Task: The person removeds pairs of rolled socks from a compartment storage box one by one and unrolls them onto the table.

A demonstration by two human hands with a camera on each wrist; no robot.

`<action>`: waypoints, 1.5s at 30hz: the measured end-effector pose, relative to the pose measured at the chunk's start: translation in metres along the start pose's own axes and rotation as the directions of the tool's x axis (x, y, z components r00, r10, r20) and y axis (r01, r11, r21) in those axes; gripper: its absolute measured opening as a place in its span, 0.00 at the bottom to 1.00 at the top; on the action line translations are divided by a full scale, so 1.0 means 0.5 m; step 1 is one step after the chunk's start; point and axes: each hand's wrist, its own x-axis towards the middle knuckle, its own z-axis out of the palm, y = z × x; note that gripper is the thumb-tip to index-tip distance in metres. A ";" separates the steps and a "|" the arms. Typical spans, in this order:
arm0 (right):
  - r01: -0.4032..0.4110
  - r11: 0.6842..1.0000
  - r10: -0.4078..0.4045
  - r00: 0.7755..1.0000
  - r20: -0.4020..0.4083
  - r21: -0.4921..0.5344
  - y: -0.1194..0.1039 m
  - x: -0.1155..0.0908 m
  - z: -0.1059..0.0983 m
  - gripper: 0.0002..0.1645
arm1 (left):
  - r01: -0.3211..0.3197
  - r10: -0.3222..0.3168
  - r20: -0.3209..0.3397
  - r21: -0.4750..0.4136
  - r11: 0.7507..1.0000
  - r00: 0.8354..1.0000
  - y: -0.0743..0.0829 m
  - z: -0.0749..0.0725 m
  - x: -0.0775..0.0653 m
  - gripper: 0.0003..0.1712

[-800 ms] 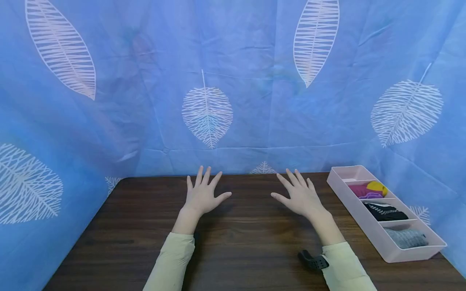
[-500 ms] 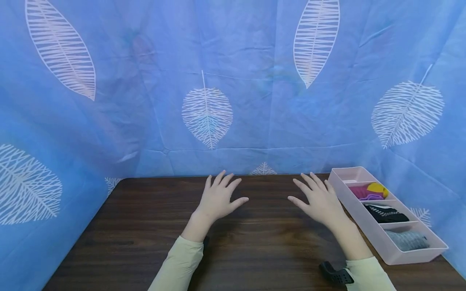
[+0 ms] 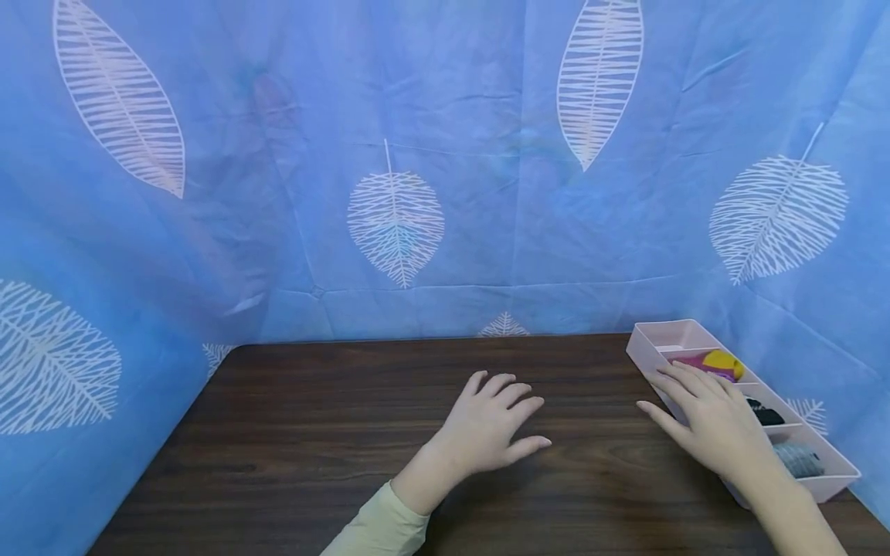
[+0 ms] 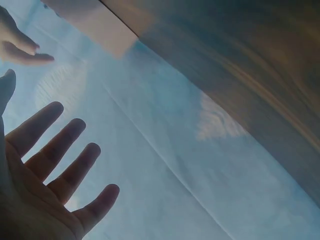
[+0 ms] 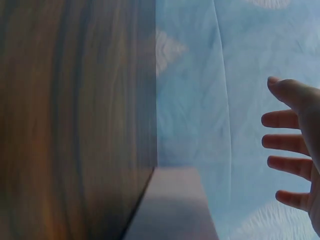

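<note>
My left hand (image 3: 483, 425) hovers over the middle of the table, fingers spread and nothing in it. Over at the right, my right hand (image 3: 719, 421) is held above the near side of a pale pink divided box (image 3: 827, 488), fingers spread, holding nothing; whether it touches the box I cannot tell. Inside the box lie a maroon and yellow cloth bundle (image 3: 723, 361), a black bundle (image 3: 768, 415) partly hidden by the hand, and a grey bundle (image 3: 799, 460). The left wrist view shows the left hand (image 4: 45, 175) with its fingers apart.
A dark wooden table (image 3: 313, 432) spans the front. Behind it and along the sides hangs a blue cloth (image 3: 473, 216) with white leaf prints. The box's far compartment (image 3: 673, 335) shows a bare floor. In the right wrist view the box wall (image 5: 172, 205) stands below the hand.
Both hands have moved rightward and nearer. The right hand has gone from above the table to above the box, covering part of it. The box has stayed put.
</note>
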 end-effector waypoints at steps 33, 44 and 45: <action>-0.196 0.979 0.194 0.980 -0.043 -0.049 0.182 -0.250 -0.067 0.29 | -0.316 0.316 -0.054 0.010 0.949 0.947 0.213 0.017 0.184 0.27; -0.194 0.980 0.197 0.978 -0.074 0.042 0.185 -0.255 -0.059 0.23 | -0.189 0.200 0.122 -0.093 0.978 0.972 0.277 0.060 0.305 0.27; -0.190 0.981 0.194 0.978 -0.083 0.047 0.187 -0.254 -0.060 0.23 | -0.169 0.185 0.154 -0.114 0.979 0.971 0.286 0.066 0.316 0.27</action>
